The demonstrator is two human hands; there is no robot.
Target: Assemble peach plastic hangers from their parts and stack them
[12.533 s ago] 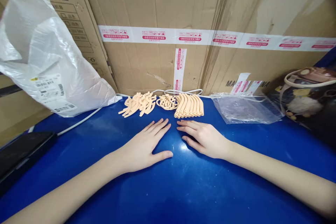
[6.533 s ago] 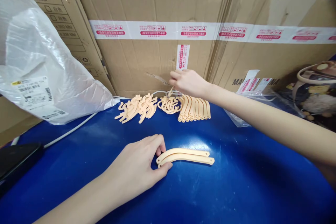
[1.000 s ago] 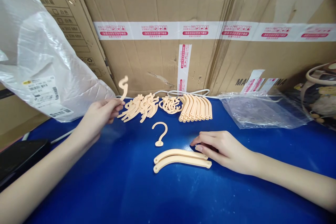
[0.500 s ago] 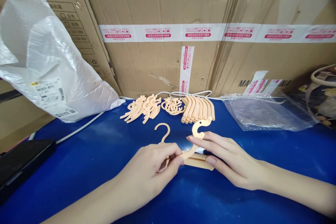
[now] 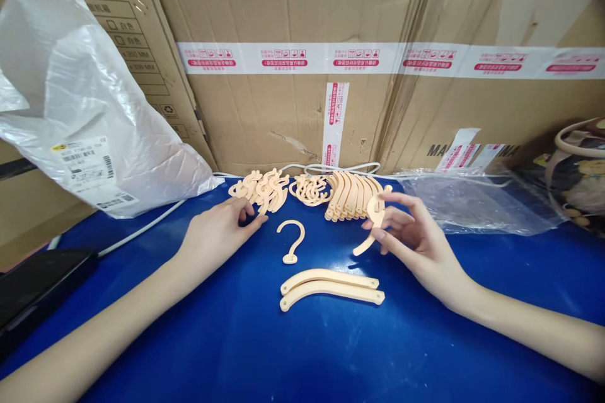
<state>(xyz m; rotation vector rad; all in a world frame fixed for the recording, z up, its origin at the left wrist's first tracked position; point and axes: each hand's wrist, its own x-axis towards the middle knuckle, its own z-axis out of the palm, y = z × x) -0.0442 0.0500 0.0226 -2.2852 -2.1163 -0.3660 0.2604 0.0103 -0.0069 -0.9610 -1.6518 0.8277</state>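
My right hand (image 5: 416, 236) pinches a cream S-shaped plastic hanger piece (image 5: 363, 244) between thumb and fingers, above the blue table. At the left pile of similar curved hanger pieces (image 5: 273, 186), my left hand (image 5: 220, 227) has thumb and forefinger closed around the lower end of one piece; its other fingers are partly hidden. Between the hands lies a single hanger hook (image 5: 299, 236) with a small flat base. Nearer to me, two long curved hanger arms (image 5: 331, 295) rest side by side, with holes at their ends.
Behind are a heap of hooks (image 5: 309, 190) and a row of hanger arms (image 5: 352, 195). Cardboard boxes (image 5: 274, 113) wall off the back. A white plastic bag (image 5: 108, 119) and a black device (image 5: 42, 289) stand left; clear plastic (image 5: 472, 201) lies right.
My left hand has let go of the S-shaped piece and moved left and away to the pile. My right hand has lifted that piece back and right, uncovering the two hanger arms.
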